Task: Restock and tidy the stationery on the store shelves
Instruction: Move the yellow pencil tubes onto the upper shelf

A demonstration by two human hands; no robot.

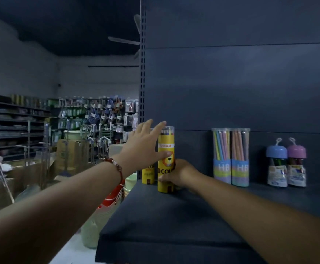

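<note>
Right hand (176, 175) grips the foot of the yellow tube (165, 164), upright on the dark shelf (164, 221) near its left end; left hand (145, 147) lies flat against the tube's upper side, fingers straight, thumb across the lion; a second yellow tube (148, 174) stands just behind, half hidden; two HB tubs (231, 157) further right, then two capped bottles (286, 164).

Matt dark shelf (174, 221) – glossy yellow tube (165, 168), clear plastic tubs (230, 149).
</note>
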